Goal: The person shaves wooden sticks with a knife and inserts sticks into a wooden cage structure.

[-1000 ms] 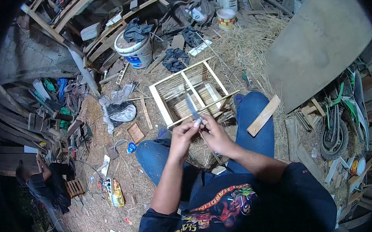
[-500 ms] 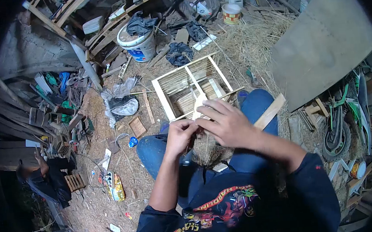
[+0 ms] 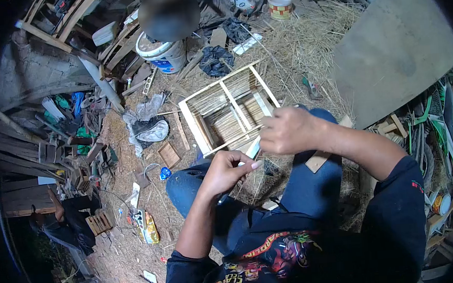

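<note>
The only view comes from a camera worn on the person's head, facing forward and steeply down. Its wide lens bends the edges and leaves the corners dark. Nearest, along the bottom, is the printed shirt (image 3: pixel 277 259); the left hand (image 3: pixel 227 172) and right hand (image 3: pixel 284 130) are close, near the middle, with the slatted wooden crate (image 3: pixel 195 128) just beyond. The white bucket (image 3: pixel 164 60) lies farther out at the top, a seated person (image 3: pixel 67 226) well off at the left edge, and a broad flat panel (image 3: pixel 396 50) at the upper right.

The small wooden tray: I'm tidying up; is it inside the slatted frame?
No, the small wooden tray lies on the littered ground, outside the slatted frame.
</note>
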`<state>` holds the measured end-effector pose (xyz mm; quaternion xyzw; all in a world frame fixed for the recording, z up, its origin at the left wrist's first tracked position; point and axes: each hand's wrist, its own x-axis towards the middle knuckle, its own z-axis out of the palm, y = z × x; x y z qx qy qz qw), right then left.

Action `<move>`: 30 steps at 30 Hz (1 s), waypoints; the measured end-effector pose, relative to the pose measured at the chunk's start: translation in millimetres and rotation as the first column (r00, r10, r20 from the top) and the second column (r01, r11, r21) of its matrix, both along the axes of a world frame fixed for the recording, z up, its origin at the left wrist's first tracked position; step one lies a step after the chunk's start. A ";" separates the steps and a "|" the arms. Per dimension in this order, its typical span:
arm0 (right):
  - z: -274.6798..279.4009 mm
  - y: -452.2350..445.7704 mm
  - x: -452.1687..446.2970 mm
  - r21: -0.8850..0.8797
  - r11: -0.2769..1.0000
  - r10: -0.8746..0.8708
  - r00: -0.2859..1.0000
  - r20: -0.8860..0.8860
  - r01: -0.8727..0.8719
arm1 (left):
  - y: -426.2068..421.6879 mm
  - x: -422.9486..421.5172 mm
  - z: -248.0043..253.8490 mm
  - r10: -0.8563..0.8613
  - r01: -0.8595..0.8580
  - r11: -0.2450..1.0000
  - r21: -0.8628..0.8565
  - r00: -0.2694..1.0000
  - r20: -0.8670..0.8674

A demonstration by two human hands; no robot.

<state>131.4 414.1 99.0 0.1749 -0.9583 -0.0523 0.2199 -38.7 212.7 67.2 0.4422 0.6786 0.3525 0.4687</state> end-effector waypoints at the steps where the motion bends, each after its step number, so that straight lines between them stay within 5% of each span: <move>1: 0.0 9.5 2.0 0.034 0.998 -0.057 0.997 0.051 0.055 | 0.7 -4.2 -0.7 -0.011 0.011 1.000 0.002 1.000 -0.007; 5: -0.4 44.6 0.5 -0.016 0.993 -0.113 0.993 -0.044 0.113 | 5.8 -19.4 -11.5 -0.042 0.040 0.998 -0.045 0.998 -0.047; 9: -2.4 42.2 -15.3 -0.041 0.993 -0.107 0.990 0.087 0.111 | 27.2 -22.9 4.4 0.019 -0.015 0.974 -0.224 1.000 0.017; 13: -12.0 36.7 -28.4 -0.118 0.991 -0.047 0.987 0.152 0.065 | 37.4 -36.2 -13.3 -0.019 0.017 0.998 -0.066 0.999 -0.032; 17: -27.2 61.3 -33.0 -0.107 0.989 -0.084 0.983 0.162 0.102 | 34.2 -51.4 -24.9 0.126 -0.116 0.987 -0.108 0.988 0.085; 19: -33.1 79.3 -29.5 -0.113 0.983 -0.126 0.978 0.163 0.146 | 26.4 -56.0 -39.7 0.325 -0.326 0.941 0.092 0.945 0.017; 23: -34.0 105.0 -17.5 -0.083 0.950 -0.280 0.936 0.213 0.302 | -5.4 -23.6 -46.3 0.393 -0.422 0.905 0.054 0.878 0.274; 28: -35.1 110.0 -20.1 -0.124 0.933 -0.306 0.928 0.214 0.337 | -48.0 30.9 -114.7 0.503 -0.456 0.864 -0.213 0.785 0.360; 30: -34.6 108.0 -23.3 -0.139 0.933 -0.297 0.930 0.218 0.331 | -57.4 36.7 -140.8 0.695 -0.479 0.718 -0.505 0.536 0.480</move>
